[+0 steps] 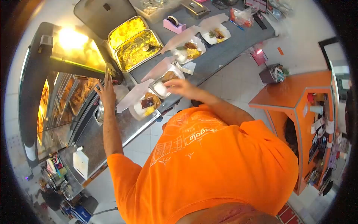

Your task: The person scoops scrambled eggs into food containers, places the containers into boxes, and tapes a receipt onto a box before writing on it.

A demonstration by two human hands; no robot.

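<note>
My left hand [107, 90] is raised at the edge of the lit glass food cabinet [76, 67], its fingers stretched out and apart. Whether the fingertips touch the cabinet frame is hard to tell. Over an open white food box [166, 80] with rice and browned food hovers my right hand [183, 89], fingers loosely extended and seemingly holding nothing. Beside it, nearer to me, another open food box [143, 109] contains a dark red piece, something brown and a yellow portion. Further along the counter lie two more filled boxes, one [192, 51] with rice and one [216, 34] at the far end.
Metal trays of yellow food [138, 48] stand behind the boxes. A pink tape dispenser [174, 25] and a lidded metal container [195, 8] sit farther back on the dark counter [227, 48]. An orange shelf unit [294, 89] is at right. A white board [80, 163] lies at lower left.
</note>
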